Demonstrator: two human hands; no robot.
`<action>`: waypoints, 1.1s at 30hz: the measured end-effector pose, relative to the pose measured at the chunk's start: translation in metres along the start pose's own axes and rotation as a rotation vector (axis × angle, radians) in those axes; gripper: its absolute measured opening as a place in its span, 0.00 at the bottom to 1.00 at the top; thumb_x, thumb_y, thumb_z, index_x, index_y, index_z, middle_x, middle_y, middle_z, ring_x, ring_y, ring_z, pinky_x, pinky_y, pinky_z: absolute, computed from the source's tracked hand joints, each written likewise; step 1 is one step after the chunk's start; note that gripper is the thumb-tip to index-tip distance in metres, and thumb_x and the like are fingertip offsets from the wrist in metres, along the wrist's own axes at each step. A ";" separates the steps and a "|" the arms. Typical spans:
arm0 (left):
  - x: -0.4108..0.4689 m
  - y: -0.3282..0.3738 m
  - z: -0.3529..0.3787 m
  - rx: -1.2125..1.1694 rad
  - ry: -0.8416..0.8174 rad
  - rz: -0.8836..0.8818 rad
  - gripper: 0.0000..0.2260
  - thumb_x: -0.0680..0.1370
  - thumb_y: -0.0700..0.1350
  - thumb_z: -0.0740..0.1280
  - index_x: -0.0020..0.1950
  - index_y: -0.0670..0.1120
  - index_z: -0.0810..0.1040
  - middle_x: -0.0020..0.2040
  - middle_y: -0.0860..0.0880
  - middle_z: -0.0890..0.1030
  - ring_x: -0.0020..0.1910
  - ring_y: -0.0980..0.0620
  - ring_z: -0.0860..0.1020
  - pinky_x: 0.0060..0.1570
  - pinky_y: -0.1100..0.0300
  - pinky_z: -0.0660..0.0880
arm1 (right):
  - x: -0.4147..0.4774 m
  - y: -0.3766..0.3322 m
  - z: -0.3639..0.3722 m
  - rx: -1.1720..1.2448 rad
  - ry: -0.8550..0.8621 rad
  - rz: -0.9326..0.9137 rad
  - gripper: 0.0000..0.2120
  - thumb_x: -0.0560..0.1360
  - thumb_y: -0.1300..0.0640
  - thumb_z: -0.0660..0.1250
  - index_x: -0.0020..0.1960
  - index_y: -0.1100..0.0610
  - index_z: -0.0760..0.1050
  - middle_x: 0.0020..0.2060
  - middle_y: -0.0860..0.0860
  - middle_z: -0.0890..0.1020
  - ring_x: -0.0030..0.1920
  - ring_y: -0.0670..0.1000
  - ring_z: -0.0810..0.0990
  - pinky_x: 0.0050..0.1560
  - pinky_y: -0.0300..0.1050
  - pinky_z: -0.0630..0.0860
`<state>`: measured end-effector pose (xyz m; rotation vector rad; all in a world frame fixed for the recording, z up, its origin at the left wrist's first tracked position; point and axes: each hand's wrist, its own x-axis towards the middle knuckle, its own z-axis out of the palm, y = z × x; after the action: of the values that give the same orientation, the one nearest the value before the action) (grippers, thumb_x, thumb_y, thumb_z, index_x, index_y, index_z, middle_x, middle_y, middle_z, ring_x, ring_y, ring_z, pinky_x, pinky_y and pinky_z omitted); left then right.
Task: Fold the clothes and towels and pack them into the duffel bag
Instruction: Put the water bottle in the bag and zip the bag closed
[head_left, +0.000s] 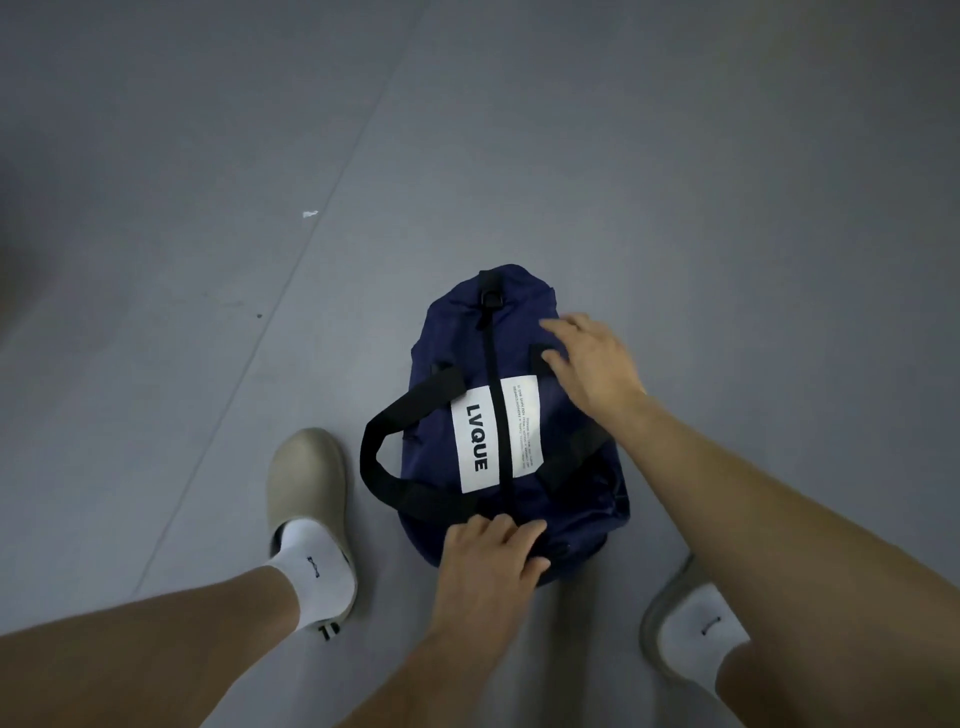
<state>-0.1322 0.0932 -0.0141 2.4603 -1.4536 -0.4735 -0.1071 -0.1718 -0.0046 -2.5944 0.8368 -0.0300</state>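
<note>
Gripping the duffel bag (519, 306), left hand (488, 556); right hand (597, 364) resting atop

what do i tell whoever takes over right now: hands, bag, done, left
Left hand grips the near end of the bag.
Right hand rests open on the bag's top.
The bag lies on the floor; its zip looks closed.
Done: cannot be judged, since no clothes or towels are in view and the inside is hidden.
Left: probably only to confirm that everything is packed.
</note>
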 end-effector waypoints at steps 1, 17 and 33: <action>0.001 -0.001 0.004 0.038 0.016 0.022 0.17 0.75 0.58 0.60 0.57 0.57 0.82 0.40 0.56 0.78 0.36 0.52 0.77 0.38 0.56 0.75 | 0.020 -0.007 -0.001 -0.067 -0.031 -0.036 0.24 0.82 0.52 0.63 0.77 0.49 0.66 0.74 0.54 0.68 0.69 0.59 0.69 0.69 0.54 0.69; -0.003 -0.022 0.001 -0.156 -0.087 -0.038 0.18 0.63 0.37 0.76 0.43 0.50 0.71 0.45 0.53 0.70 0.36 0.54 0.71 0.24 0.63 0.68 | 0.079 0.015 0.011 -0.402 -0.341 0.150 0.38 0.79 0.58 0.65 0.81 0.48 0.46 0.60 0.63 0.73 0.56 0.66 0.77 0.54 0.55 0.76; 0.000 -0.126 -0.067 -0.278 0.303 -0.409 0.16 0.74 0.30 0.63 0.52 0.49 0.81 0.54 0.47 0.75 0.43 0.51 0.74 0.47 0.53 0.76 | -0.152 0.062 -0.025 0.044 -0.301 0.830 0.16 0.76 0.61 0.62 0.63 0.61 0.68 0.58 0.63 0.77 0.58 0.65 0.77 0.54 0.53 0.74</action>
<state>-0.0053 0.1556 0.0010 2.4621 -0.7173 -0.3288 -0.2696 -0.1409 0.0101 -1.9517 1.6716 0.5495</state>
